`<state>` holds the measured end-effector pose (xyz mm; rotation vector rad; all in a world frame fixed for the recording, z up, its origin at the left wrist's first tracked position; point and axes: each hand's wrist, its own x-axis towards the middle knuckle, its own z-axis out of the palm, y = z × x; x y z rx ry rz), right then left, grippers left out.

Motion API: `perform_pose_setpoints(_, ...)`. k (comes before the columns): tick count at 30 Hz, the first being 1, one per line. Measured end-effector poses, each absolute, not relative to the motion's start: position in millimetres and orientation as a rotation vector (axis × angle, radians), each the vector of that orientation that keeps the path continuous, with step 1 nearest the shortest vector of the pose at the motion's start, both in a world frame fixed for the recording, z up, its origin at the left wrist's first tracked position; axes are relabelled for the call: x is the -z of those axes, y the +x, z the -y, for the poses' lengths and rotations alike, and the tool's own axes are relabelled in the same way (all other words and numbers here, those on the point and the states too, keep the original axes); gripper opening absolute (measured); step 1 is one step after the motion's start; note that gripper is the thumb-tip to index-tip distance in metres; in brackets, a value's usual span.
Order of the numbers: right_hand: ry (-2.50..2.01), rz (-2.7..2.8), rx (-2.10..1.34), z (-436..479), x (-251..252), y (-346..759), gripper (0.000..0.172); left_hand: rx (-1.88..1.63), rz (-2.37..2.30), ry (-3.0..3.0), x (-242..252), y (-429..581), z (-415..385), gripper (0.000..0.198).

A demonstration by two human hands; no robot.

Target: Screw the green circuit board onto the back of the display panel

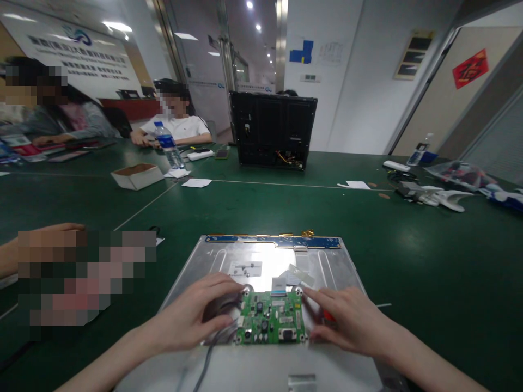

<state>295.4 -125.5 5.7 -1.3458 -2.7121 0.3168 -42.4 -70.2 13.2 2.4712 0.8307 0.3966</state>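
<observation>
A green circuit board lies on the back of a silver display panel. My left hand grips the board's left side, with fingertips at the upper corner and the thumb at the edge. On the right side, my right hand has its index fingertip at the upper corner and its thumb near the lower one. A white ribbon cable meets the board's top edge. Something red shows partly under my right hand. A dark cable passes beneath my left hand.
Small screws lie on a white label on the panel. A blue circuit strip runs along its far edge. Beyond stand a black monitor housing, an open box and a water bottle. Another person's hand is at left.
</observation>
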Motion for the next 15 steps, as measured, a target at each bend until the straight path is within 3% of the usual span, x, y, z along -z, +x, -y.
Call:
perform_pose_setpoints(5,-1.425,2.635,-0.425,130.3,-1.1,290.0,0.077,-0.303,-0.965,2.442,-7.8,-41.0,80.0,0.062)
perform_pose_setpoints(15,-1.453,2.632,-0.409,128.0,1.0,284.6,0.068,-0.292,-0.959,2.496,-5.1,-36.1,78.5,0.062)
